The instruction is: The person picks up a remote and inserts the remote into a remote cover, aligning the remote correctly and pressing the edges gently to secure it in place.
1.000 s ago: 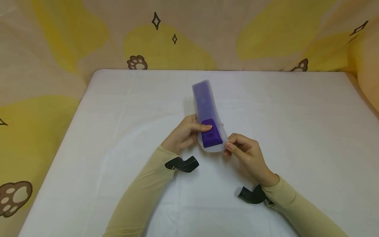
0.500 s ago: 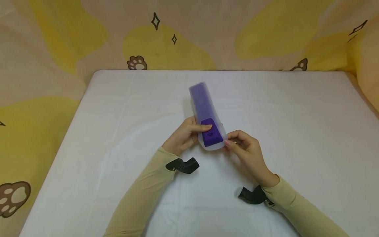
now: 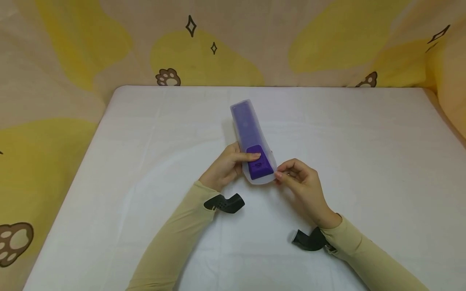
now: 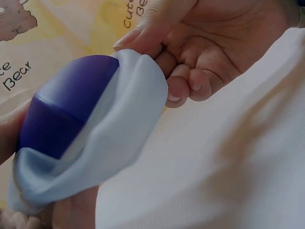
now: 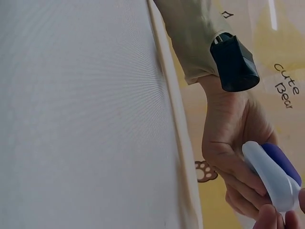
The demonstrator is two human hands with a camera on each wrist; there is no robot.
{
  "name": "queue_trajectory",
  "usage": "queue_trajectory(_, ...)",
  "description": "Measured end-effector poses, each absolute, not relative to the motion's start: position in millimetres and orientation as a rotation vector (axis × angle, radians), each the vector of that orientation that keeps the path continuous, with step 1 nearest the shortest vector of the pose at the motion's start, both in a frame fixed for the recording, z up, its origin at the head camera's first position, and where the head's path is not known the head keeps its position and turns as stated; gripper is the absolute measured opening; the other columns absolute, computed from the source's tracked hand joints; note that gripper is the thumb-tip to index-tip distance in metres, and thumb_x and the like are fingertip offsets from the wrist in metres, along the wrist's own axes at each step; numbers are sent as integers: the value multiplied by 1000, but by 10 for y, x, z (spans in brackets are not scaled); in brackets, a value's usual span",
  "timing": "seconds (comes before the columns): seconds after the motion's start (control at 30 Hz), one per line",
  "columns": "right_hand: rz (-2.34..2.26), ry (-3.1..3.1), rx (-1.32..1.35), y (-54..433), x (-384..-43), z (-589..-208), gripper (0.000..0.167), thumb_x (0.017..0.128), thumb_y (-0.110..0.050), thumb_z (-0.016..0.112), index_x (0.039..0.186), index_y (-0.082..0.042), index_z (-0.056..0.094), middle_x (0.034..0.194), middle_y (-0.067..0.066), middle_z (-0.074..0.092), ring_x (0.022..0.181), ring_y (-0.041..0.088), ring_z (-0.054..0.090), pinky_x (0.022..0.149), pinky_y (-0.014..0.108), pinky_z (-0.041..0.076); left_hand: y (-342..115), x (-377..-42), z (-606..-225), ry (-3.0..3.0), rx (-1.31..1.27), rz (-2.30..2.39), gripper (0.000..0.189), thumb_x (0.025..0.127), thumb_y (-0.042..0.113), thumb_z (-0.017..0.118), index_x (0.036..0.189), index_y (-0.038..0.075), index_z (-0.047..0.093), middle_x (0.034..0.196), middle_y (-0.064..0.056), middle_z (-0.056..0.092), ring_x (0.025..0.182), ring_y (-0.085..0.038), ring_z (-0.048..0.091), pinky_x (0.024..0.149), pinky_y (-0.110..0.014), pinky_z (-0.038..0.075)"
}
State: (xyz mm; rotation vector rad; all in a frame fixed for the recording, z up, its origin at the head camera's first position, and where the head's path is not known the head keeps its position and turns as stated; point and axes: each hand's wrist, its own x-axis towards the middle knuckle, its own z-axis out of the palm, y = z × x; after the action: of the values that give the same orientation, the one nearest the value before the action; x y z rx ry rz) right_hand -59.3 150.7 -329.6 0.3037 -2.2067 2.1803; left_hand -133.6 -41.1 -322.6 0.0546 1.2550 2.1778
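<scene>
- Clamped with left grip (image 3: 229,163) round purple case (image 3: 249,125).
- Pinching its translucent rim (image 3: 257,181) with right grip (image 3: 306,184).
- Slanting case towards far edge of worktop (image 3: 364,161).

Left arm (image 3: 174,242) is slanting forward and inward, sleeved; right arm (image 3: 371,252) is mirroring that slant. Left hand (image 3: 226,165) is gripping, left thumb (image 3: 249,157) extending inward. Right hand (image 3: 303,180), near the left, is pinching between right thumb (image 3: 288,180) and forefinger (image 3: 292,163); remaining fingers (image 4: 199,85) are curling toward the palm (image 4: 228,47).
</scene>
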Motion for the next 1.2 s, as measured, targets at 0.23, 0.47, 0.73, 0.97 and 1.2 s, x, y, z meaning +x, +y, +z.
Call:
queue_trajectory(0.23, 2131, -2296, 299, 1517, -599, -3307, 9, 87, 6, 61, 91, 14, 59, 77, 5, 65, 69, 16, 63, 65, 25, 53, -390, -1338, -3242, 1302, 29, 2160, 56, 85, -13, 51, 137, -4, 32, 127, -26, 51, 114, -32, 56, 95, -41, 47)
queue_trajectory(0.47, 1999, -2380, 332, 1522, -613, -3335, 4, 87, 7, 61, 87, 11, 61, 76, 11, 64, 67, 16, 62, 61, 23, 52, -380, -1328, -3240, 1390, 1, 2121, 58, 84, -11, 55, 137, -1, 34, 127, -26, 52, 113, -32, 56, 95, -40, 47)
queue_trajectory(0.73, 1880, -2435, 327, 1500, -613, -3340, 4, 85, 9, 62, 82, 11, 62, 74, 17, 62, 63, 14, 60, 58, 20, 51, -349, -1325, -3265, 1486, -66, 2080, 57, 83, -9, 61, 135, -1, 39, 122, -23, 57, 109, -31, 59, 93, -39, 49)
queue_trajectory(0.97, 1767, -2498, 342, 1479, -609, -3334, 6, 86, 7, 62, 81, 4, 62, 73, 10, 61, 62, 12, 55, 57, 16, 47, -330, -1322, -3282, 1560, -77, 2070, 56, 81, -8, 63, 132, -2, 42, 119, -21, 58, 104, -24, 60, 94, -36, 47)
queue_trajectory(1.2, 1784, -2503, 404, 1489, -611, -3368, 6, 88, 8, 59, 83, 5, 60, 72, 14, 59, 63, 18, 56, 60, 18, 48, -329, -1329, -3290, 1585, -104, 2037, 55, 80, -7, 65, 130, -1, 43, 117, -20, 60, 103, -27, 62, 89, -38, 51)
